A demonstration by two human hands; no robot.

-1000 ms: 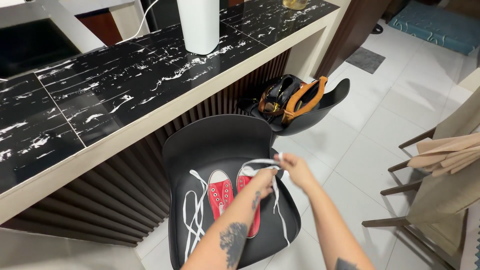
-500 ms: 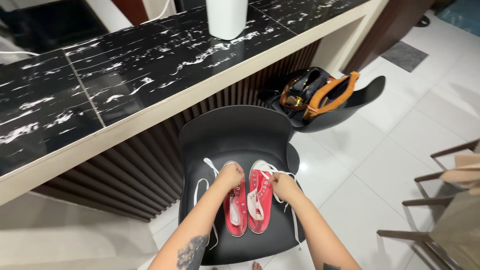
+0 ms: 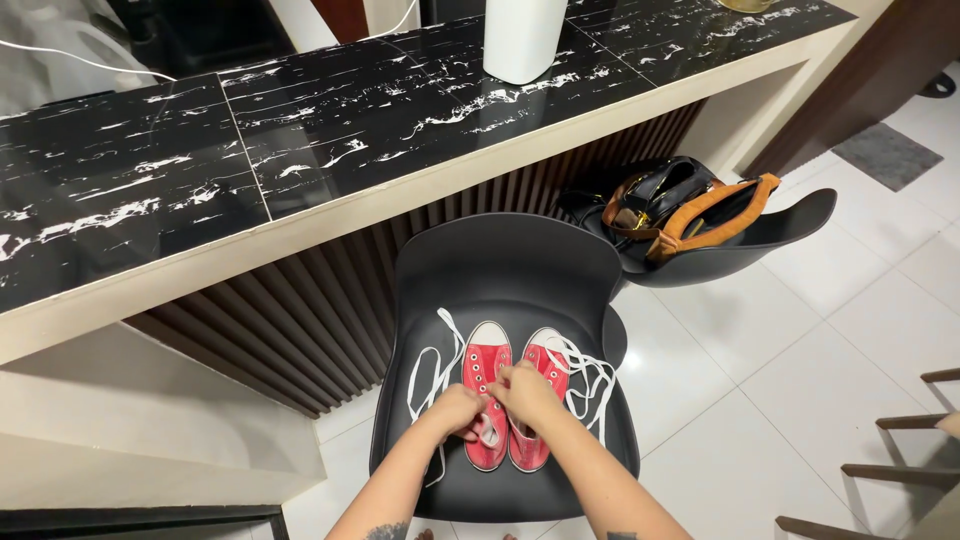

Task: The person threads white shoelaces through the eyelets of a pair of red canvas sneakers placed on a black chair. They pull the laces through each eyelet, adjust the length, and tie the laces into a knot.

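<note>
On the far left runs a black marble-patterned counter (image 3: 300, 130) with a white cylinder (image 3: 524, 38) standing on it toward the right. In front of the counter, near the middle, a black chair (image 3: 500, 270) carries a pair of small red shoes (image 3: 510, 400) on its seat, toes pointing at the backrest. A loose white lace (image 3: 425, 375) trails over the seat to the left of the left shoe, touching it at the toe.

The left hand (image 3: 455, 410) rests on the rear half of the left shoe, fingers curled down onto it; whether they actually pinch anything I cannot tell. Just beside it, the right hand (image 3: 528, 392) sits on the right shoe with its fingers drawn together, apparently over the eyelets. A second white lace (image 3: 585, 378) lies bunched over that shoe's right side and onto the seat.

The shoes look light, with soft canvas sides and stiffer rubber toes and soles, so the sole edge or heel should give the firmest hold. The laces look limp and apt to tangle, best taken by their tips.

Further right, another black chair (image 3: 740, 245) holds a black and tan bag (image 3: 680, 205).
</note>
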